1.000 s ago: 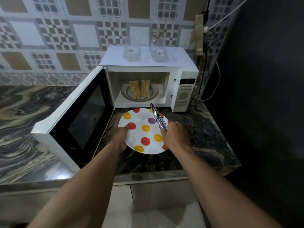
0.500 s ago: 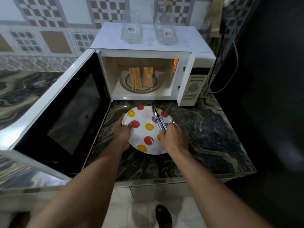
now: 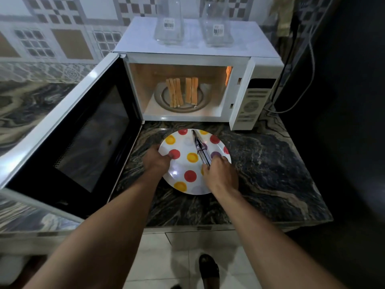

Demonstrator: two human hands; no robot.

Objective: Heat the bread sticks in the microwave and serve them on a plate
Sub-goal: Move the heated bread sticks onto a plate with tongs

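Dark marbled stone counter [image 3: 270,163]. White microwave [image 3: 239,59], open; tan bread sticks [image 3: 181,92] inside, likely heated, unserved. Spotted white plate [image 3: 179,142], bare: left hand [image 3: 156,161] pinches rim; right hand [image 3: 220,174], fingers curled round steel tongs [image 3: 200,147].

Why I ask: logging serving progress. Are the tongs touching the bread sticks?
Apart. Head view: tongs over the plate, bread sticks inside the microwave, bare countertop between.

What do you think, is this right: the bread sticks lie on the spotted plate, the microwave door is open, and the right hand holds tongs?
Not quite. The bread sticks lie inside the microwave, not on the plate, as the head view shows. The door is open, and the right hand holds the tongs.
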